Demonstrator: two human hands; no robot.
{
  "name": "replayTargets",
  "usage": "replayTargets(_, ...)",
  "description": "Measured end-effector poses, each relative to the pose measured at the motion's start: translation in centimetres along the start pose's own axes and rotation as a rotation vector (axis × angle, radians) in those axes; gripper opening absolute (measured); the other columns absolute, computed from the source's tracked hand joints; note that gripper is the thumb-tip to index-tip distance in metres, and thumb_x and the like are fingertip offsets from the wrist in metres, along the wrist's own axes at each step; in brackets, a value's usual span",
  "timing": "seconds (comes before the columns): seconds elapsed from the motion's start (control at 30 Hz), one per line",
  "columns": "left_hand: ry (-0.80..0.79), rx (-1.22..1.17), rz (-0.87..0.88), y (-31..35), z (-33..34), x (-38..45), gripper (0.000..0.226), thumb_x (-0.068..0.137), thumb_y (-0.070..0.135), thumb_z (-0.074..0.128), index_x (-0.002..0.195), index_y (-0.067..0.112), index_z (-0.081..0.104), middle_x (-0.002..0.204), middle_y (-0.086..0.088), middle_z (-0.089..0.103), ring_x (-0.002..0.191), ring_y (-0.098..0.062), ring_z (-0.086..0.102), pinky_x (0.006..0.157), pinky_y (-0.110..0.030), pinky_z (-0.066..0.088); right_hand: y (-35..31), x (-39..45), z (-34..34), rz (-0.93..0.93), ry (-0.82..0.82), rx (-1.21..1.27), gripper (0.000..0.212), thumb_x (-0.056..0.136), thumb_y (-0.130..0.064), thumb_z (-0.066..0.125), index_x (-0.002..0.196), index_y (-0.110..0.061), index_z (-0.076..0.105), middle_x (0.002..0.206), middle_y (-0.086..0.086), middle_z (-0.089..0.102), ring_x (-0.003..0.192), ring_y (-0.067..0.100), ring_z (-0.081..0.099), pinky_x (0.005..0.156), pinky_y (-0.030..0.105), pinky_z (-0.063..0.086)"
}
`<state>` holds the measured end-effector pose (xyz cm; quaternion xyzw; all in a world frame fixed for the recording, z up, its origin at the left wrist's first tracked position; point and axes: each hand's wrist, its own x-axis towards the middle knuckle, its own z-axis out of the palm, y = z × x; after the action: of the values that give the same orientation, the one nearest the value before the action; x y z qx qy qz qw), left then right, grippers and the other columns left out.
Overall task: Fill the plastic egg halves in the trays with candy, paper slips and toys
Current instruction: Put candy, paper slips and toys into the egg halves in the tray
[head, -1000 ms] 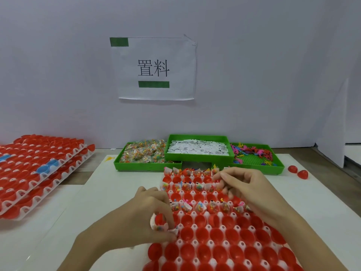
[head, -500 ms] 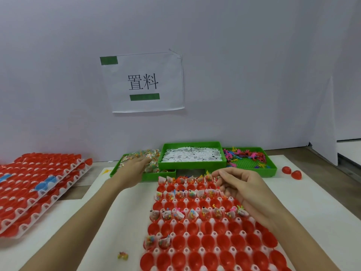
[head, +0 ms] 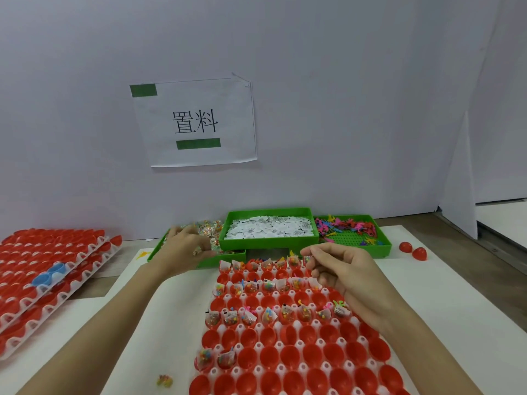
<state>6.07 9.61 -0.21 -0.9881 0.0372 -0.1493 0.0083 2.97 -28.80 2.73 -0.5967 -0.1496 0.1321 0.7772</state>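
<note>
Head view. The egg tray [head: 296, 346] lay on the white counter [head: 456, 309], its red egg halves [head: 288, 334] in rows; several rows held candy, paper slips and small toys, while the nearer rows stood mostly bare. The left hand [head: 185, 249] reached into the candy bin [head: 159, 249] at the far left, fingers curled over the wrapped candy [head: 209, 229]; whether a piece was pinched could not be told. The right hand [head: 342, 269] hung over the tray's far right corner, fingers bent, thumb and forefinger pinching a small pale object [head: 309, 258], too small to identify. The slip bin [head: 271, 226] sat between the candy bin and the toy bin [head: 353, 235]. One loose candy [head: 164, 380] lay on the counter just left of the tray. Two loose halves [head: 412, 250] rested right of the toy bin. Stacked trays [head: 48, 277] of red halves, with a few blue ones [head: 47, 276], stood at the left. A paper sign [head: 196, 121] hung on the wall.
</note>
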Motion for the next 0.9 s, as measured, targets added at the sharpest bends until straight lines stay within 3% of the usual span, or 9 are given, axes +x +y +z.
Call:
replayTargets(0.13, -0.029, -0.293, 0.0, 0.1, -0.8, -0.4, 0.013, 0.089, 0.019, 0.08, 0.091, 0.029, 0.072, 0.083, 0.011, 0.07, 0.079, -0.007, 0.064, 0.074, -0.027, 0.051, 0.1, 0.1, -0.1, 0.015, 0.01, -0.01, 0.019, 0.099, -0.008, 0.061, 0.1, -0.001, 0.079, 0.08, 0.01, 0.07, 0.068, 0.012, 0.063, 0.061, 0.018, 0.055)
replayTargets(0.3, 0.026, -0.278, -0.048, -0.5, -1.3, -1.0, 0.008, 0.091, 0.006, 0.076, 0.091, 0.013, 0.08, 0.086, 0.006, 0.075, 0.078, -0.009, 0.067, 0.075, -0.029, 0.051, 0.2, 0.2, -0.2, 0.012, 0.009, -0.03, 0.019, 0.098, -0.009, 0.062, 0.098, -0.003, 0.08, 0.08, 0.009, 0.071, 0.068, 0.012, 0.063, 0.062, 0.019, 0.055)
replayTargets(0.4, 0.295, -0.341, -0.142, 0.9, -2.1, -2.5, 0.009, 0.094, 0.009, 0.074, 0.1, 0.012, 0.079, 0.094, 0.005, 0.075, 0.089, -0.017, 0.065, 0.08, -0.033, 0.05, 0.5, 0.3, -0.1, -0.038, 0.037, -0.125, 0.019, 0.099, -0.01, 0.062, 0.096, -0.007, 0.081, 0.081, 0.01, 0.074, 0.07, 0.015, 0.065, 0.062, 0.02, 0.055)
replayTargets(0.5, 0.502, -0.597, -0.224, 3.9, -2.6, -5.4, 0.007, 0.092, 0.014, 0.076, 0.095, 0.02, 0.078, 0.093, 0.01, 0.074, 0.084, -0.009, 0.064, 0.075, -0.018, 0.048, 1.1, 1.1, 0.1, -0.127, 0.087, -0.356, 0.019, 0.1, -0.006, 0.061, 0.099, -0.012, 0.079, 0.084, 0.005, 0.077, 0.074, 0.013, 0.071, 0.062, 0.019, 0.055)
replayTargets(0.57, 0.506, -0.819, -0.296, 6.0, -2.7, -7.9, 0.01, 0.093, 0.017, 0.074, 0.095, 0.027, 0.077, 0.089, 0.009, 0.076, 0.081, -0.005, 0.068, 0.07, -0.012, 0.051, 1.4, 2.4, 0.4, -0.169, 0.11, -0.535, 0.021, 0.1, -0.005, 0.06, 0.102, -0.017, 0.077, 0.086, -0.001, 0.078, 0.078, 0.007, 0.073, 0.068, 0.021, 0.058)
replayTargets(0.7, 0.474, -1.149, -0.364, 9.8, -2.5, -11.9, 0.023, 0.094, 0.013, 0.072, 0.096, 0.035, 0.078, 0.083, -0.002, 0.076, 0.068, -0.014, 0.07, 0.062, -0.019, 0.055, 1.4, 6.9, 1.6, -0.238, 0.113, -0.862, 0.021, 0.1, -0.01, 0.062, 0.108, -0.021, 0.077, 0.101, -0.009, 0.075, 0.093, 0.004, 0.068, 0.088, 0.022, 0.055)
replayTargets(0.83, 0.423, -1.212, -0.325, 11.4, -2.5, -12.7, 0.022, 0.094, 0.008, 0.071, 0.098, 0.028, 0.081, 0.075, -0.007, 0.075, 0.061, -0.016, 0.067, 0.063, -0.022, 0.056, 0.9, 12.1, 2.9, -0.245, 0.07, -1.056, 0.02, 0.102, -0.013, 0.061, 0.114, -0.015, 0.077, 0.115, 0.0, 0.075, 0.106, 0.013, 0.067, 0.094, 0.023, 0.049)
replayTargets(0.9, 0.373, -1.228, -0.309, 11.6, -2.5, -12.8, 0.02, 0.093, 0.008, 0.071, 0.102, 0.022, 0.081, 0.075, -0.006, 0.076, 0.067, -0.014, 0.071, 0.069, -0.022, 0.058, 1.3, 14.0, 3.7, -0.209, 0.017, -1.146, 0.02, 0.1, -0.016, 0.064, 0.115, -0.011, 0.077, 0.118, 0.004, 0.075, 0.107, 0.016, 0.068, 0.096, 0.024, 0.049)
